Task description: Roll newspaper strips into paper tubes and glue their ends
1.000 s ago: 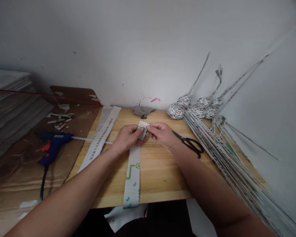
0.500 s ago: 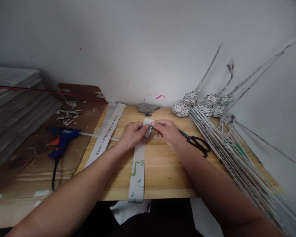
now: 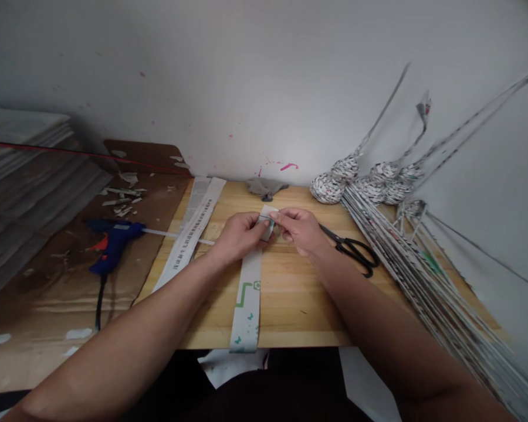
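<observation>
Left hand (image 3: 240, 234), right hand (image 3: 299, 228) still pinching paper strip (image 3: 249, 293) end, fingertips drawn closer.

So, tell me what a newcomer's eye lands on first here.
The left hand and right hand pinch the far end of a long paper strip on the wooden table. A blue glue gun lies to the left, black scissors beside the right hand, paper rods bundled along the right.

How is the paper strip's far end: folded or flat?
Folded: left hand and right hand pinch the far end of the paper strip bent back; the rest lies flat.
</observation>
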`<action>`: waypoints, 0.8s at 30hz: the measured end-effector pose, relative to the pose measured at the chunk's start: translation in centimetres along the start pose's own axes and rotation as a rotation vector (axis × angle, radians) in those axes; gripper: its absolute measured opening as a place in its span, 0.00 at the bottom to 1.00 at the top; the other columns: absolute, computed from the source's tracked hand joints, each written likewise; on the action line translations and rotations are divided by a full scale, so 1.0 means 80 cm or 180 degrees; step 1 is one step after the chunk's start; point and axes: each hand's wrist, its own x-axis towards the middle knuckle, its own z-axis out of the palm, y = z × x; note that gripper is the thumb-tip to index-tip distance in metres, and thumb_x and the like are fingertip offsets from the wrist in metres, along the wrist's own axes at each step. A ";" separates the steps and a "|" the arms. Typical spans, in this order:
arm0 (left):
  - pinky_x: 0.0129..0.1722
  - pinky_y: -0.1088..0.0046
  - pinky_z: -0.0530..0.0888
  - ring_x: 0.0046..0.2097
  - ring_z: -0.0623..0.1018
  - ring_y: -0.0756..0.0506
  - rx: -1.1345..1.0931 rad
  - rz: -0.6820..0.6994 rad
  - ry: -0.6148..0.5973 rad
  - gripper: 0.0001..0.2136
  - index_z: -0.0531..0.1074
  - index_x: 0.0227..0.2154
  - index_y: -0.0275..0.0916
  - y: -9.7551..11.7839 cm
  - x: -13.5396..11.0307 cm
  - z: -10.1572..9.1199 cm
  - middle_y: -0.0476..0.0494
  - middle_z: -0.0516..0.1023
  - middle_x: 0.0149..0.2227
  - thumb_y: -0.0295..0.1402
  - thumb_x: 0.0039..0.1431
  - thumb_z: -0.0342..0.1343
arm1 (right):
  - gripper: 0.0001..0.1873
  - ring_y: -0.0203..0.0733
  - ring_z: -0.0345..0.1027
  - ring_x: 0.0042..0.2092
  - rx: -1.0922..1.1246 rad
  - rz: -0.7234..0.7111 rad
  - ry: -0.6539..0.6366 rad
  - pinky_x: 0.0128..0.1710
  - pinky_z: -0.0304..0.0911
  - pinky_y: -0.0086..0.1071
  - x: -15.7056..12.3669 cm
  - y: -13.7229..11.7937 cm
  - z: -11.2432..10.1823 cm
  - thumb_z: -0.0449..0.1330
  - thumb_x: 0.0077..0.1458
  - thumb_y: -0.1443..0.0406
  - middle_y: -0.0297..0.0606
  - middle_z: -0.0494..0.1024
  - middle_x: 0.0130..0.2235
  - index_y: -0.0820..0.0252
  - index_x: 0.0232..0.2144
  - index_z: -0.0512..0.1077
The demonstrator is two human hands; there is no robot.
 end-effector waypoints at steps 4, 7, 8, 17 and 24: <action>0.33 0.70 0.77 0.33 0.80 0.44 0.0237 0.0181 -0.0205 0.11 0.78 0.29 0.37 -0.003 0.002 -0.002 0.42 0.82 0.30 0.40 0.55 0.59 | 0.17 0.29 0.54 0.21 0.0002 0.0044 -0.0098 0.17 0.42 0.26 0.000 -0.002 -0.002 0.71 0.39 0.54 0.30 0.69 0.21 0.62 0.24 0.76; 0.33 0.69 0.77 0.31 0.80 0.44 0.0220 0.0156 -0.0116 0.11 0.77 0.28 0.37 -0.001 0.003 -0.003 0.41 0.81 0.30 0.40 0.56 0.57 | 0.17 0.29 0.54 0.22 0.0001 -0.0001 -0.0217 0.17 0.42 0.26 0.001 -0.004 -0.006 0.71 0.41 0.54 0.30 0.68 0.22 0.62 0.26 0.77; 0.33 0.68 0.78 0.31 0.79 0.44 0.0201 0.0138 -0.0094 0.12 0.77 0.28 0.36 0.000 0.003 -0.002 0.42 0.81 0.30 0.40 0.56 0.57 | 0.17 0.29 0.54 0.22 -0.0028 -0.0033 -0.0237 0.17 0.42 0.27 0.001 -0.004 -0.007 0.71 0.42 0.54 0.30 0.68 0.22 0.62 0.27 0.77; 0.33 0.67 0.79 0.31 0.80 0.45 0.0252 0.0064 -0.0204 0.12 0.77 0.31 0.35 -0.004 0.005 -0.004 0.41 0.81 0.30 0.41 0.57 0.57 | 0.17 0.27 0.49 0.19 -0.0385 -0.0304 -0.0308 0.17 0.41 0.27 0.003 0.002 -0.012 0.66 0.50 0.53 0.27 0.63 0.18 0.63 0.28 0.78; 0.34 0.67 0.79 0.31 0.80 0.46 0.0165 0.0034 -0.0219 0.13 0.76 0.30 0.35 -0.003 0.004 -0.003 0.41 0.81 0.30 0.41 0.56 0.58 | 0.18 0.28 0.53 0.20 -0.0224 -0.0179 -0.0405 0.17 0.45 0.26 0.001 -0.001 -0.011 0.67 0.47 0.52 0.28 0.64 0.19 0.63 0.27 0.76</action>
